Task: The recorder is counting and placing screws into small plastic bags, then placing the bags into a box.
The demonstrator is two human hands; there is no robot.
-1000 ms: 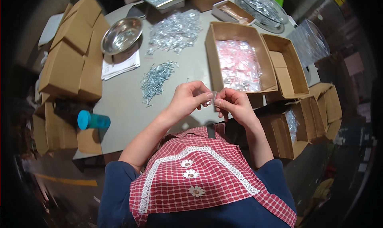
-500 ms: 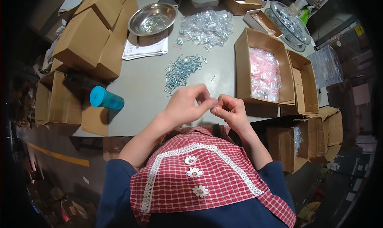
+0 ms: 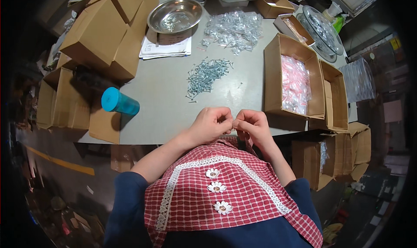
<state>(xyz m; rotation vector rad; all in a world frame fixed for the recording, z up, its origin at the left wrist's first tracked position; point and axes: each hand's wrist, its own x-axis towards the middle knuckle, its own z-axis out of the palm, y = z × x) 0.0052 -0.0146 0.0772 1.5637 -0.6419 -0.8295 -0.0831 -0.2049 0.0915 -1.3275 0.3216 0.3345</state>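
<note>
Close to the table's near edge, my left hand (image 3: 210,124) and my right hand (image 3: 255,125) meet fingertip to fingertip. Both are closed in a pinch. Whatever lies between the fingers is too small or hidden to make out. Beyond them on the grey table (image 3: 156,102) spreads a loose pile of silvery screws (image 3: 207,77). One small piece of hardware (image 3: 240,85) lies apart, to the right of the pile. Farther back is a heap of clear small bags (image 3: 234,30) with metal parts inside.
A cardboard box (image 3: 273,85) of red-edged clear bags (image 3: 295,83) stands at right. A steel bowl (image 3: 175,15) rests on papers (image 3: 165,52) at the back left. A blue-lidded bottle (image 3: 119,102) is at left, beside stacked cartons (image 3: 93,35). A clear reel (image 3: 319,31) sits back right.
Both hands have come nearer to my body, and the left fingertips now meet the right ones lower down. The view has shifted slightly; the screws and boxes stay put.
</note>
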